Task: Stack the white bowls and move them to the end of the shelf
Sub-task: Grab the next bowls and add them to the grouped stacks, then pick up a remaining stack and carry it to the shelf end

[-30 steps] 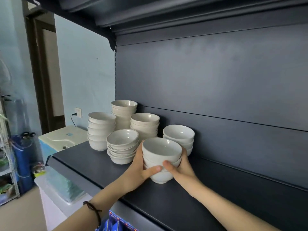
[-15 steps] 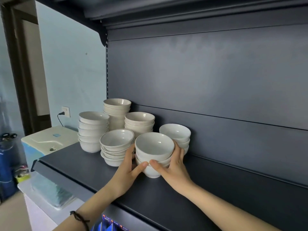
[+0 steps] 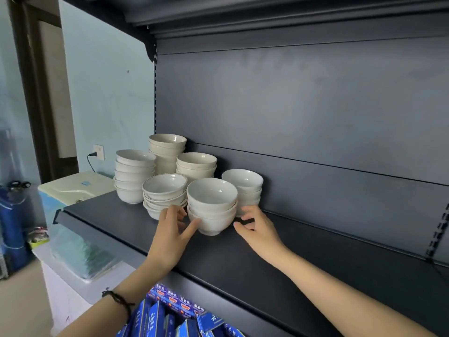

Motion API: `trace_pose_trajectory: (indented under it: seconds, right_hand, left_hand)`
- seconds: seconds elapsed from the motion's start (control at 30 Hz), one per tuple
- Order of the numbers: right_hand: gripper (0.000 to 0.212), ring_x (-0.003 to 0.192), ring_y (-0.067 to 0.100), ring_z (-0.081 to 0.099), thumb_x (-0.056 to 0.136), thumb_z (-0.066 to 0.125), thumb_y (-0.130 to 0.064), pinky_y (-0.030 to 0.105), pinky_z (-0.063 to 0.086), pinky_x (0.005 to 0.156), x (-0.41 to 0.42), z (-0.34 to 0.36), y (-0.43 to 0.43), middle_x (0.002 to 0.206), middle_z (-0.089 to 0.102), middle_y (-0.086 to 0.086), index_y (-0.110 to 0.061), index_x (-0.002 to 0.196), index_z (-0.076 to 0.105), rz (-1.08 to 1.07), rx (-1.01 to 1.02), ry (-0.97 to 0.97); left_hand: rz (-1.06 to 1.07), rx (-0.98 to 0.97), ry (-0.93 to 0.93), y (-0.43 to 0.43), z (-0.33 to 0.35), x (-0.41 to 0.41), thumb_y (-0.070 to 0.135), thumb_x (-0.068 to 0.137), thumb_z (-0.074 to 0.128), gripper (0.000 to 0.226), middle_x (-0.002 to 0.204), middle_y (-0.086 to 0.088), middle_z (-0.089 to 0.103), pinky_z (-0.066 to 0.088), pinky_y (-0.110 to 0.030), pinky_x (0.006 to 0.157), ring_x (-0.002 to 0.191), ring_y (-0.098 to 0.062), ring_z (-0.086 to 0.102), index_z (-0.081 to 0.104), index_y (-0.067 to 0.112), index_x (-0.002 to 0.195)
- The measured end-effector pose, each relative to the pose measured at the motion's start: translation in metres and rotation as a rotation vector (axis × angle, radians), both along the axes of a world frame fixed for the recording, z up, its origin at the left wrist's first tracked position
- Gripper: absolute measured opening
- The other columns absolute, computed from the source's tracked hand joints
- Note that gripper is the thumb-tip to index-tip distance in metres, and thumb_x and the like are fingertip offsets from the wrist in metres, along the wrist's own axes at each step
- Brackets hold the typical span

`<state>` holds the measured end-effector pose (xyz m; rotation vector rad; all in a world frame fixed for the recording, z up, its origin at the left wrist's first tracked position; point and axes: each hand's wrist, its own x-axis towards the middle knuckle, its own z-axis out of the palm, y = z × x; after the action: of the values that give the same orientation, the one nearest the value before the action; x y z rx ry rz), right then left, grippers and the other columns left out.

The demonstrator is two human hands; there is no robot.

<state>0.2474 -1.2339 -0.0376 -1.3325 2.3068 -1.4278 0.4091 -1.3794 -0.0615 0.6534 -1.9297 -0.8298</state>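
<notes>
Blue cartons (image 3: 170, 312) sit below the dark shelf (image 3: 243, 259). On it, the left hand (image 3: 170, 237) is spread, thumb touching the front stack of white bowls (image 3: 211, 205); whether it grips, I cannot tell. The right hand (image 3: 258, 229) hangs loose, fingers curled, just beside that stack. Five more glossy white bowl stacks (image 3: 167, 152) crowd behind, at the shelf's left end.

White bowls (image 3: 211, 205); dark grey shelf (image 3: 255, 259); blue boxes (image 3: 170, 314) below

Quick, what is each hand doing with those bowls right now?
Left hand: open, thumb touching the front bowl stack.
Right hand: open, holding nothing, just clear of it.
</notes>
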Motion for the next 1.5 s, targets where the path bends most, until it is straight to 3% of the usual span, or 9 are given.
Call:
trace_pose_trajectory:
  seconds: [0.1,0.4,0.57,0.67,0.73,0.83,0.97,1.13,1.5]
  right_hand:
    - [0.025,0.083,0.005,0.058,0.09,0.064,-0.021,0.01,0.044,0.067,-0.002,0.003,0.025,0.105,0.064,0.001,-0.017,0.114,0.06,-0.067,0.03,0.043]
    - [0.022,0.098,0.013,0.054,0.093,0.056,-0.035,0.03,0.045,0.075,-0.013,0.012,0.119,0.116,0.054,-0.009,-0.022,0.11,0.061,-0.175,0.393,0.432]
    - [0.042,0.129,0.017,0.045,0.096,0.051,-0.039,0.035,0.038,0.105,-0.028,0.012,0.189,0.14,0.05,-0.005,-0.023,0.135,0.052,-0.339,0.537,0.542]
    - [0.052,0.138,0.021,0.036,0.097,0.047,-0.041,0.039,0.029,0.114,-0.038,0.018,0.241,0.15,0.041,-0.002,-0.023,0.145,0.042,-0.501,0.696,0.581]
    - [0.054,0.141,0.024,0.032,0.098,0.046,-0.041,0.043,0.025,0.117,-0.041,0.02,0.275,0.153,0.037,0.001,-0.021,0.147,0.037,-0.619,0.814,0.57]
    - [0.054,0.14,0.026,0.033,0.097,0.045,-0.041,0.045,0.024,0.117,-0.036,0.018,0.325,0.152,0.037,0.004,-0.02,0.146,0.037,-0.768,0.933,0.522]
    - [0.055,0.139,0.025,0.035,0.095,0.044,-0.047,0.045,0.025,0.115,-0.014,0.015,0.395,0.149,0.041,0.003,-0.022,0.144,0.037,-1.002,1.023,0.439]
    - [0.054,0.139,0.026,0.034,0.095,0.044,-0.05,0.05,0.022,0.114,0.026,0.018,0.473,0.147,0.041,0.003,-0.021,0.14,0.038,-1.246,1.107,0.276]
    - [0.058,0.141,0.026,0.032,0.096,0.042,-0.052,0.05,0.02,0.117,0.069,0.048,0.612,0.15,0.04,0.0,-0.026,0.147,0.033,-1.384,1.097,0.249]
  left_hand:
    - [0.038,-0.162,-0.144,0.024,0.004,0.005,0.031,0.088,0.066,0.021,0.1,0.004,0.05,0.051,-0.038,0.075,0.087,-0.018,0.057,0.049,0.021,0.095]
    - [0.046,-0.943,-0.549,0.11,0.025,-0.036,0.043,0.077,0.041,0.033,0.065,0.001,0.061,0.048,-0.031,0.052,0.061,-0.023,0.063,0.062,0.02,0.065]
    - [-0.147,-0.963,-0.643,0.149,0.032,-0.083,0.043,0.075,0.041,0.032,0.068,0.001,0.064,0.049,-0.032,0.057,0.065,-0.023,0.064,0.065,0.022,0.07]
    - [-0.319,-0.964,-0.626,0.181,0.038,-0.119,0.044,0.086,0.037,0.044,0.112,-0.004,0.07,0.049,-0.04,0.087,0.105,-0.026,0.064,0.068,0.024,0.109]
    - [-0.444,-0.976,-0.614,0.204,0.042,-0.14,0.043,0.095,0.04,0.046,0.148,-0.005,0.047,0.034,-0.043,0.11,0.136,-0.026,0.043,0.053,0.027,0.135]
    - [-0.571,-1.036,-0.524,0.243,0.042,-0.166,0.044,0.099,0.038,0.053,0.162,-0.002,0.021,0.013,-0.043,0.121,0.149,-0.024,0.018,0.032,0.031,0.15]
    - [-0.73,-1.067,-0.391,0.303,0.033,-0.191,0.045,0.097,0.042,0.056,0.161,-0.002,0.026,0.01,-0.046,0.121,0.15,-0.025,0.019,0.032,0.032,0.151]
    - [-0.873,-1.161,-0.317,0.375,0.029,-0.202,0.049,0.074,0.062,0.051,0.125,-0.002,0.068,0.045,-0.05,0.102,0.122,-0.027,0.06,0.067,0.032,0.122]
    - [-0.931,-1.155,-0.132,0.538,0.052,-0.187,0.048,0.067,0.06,0.047,0.102,0.0,0.075,0.052,-0.048,0.092,0.103,-0.026,0.069,0.073,0.03,0.109]
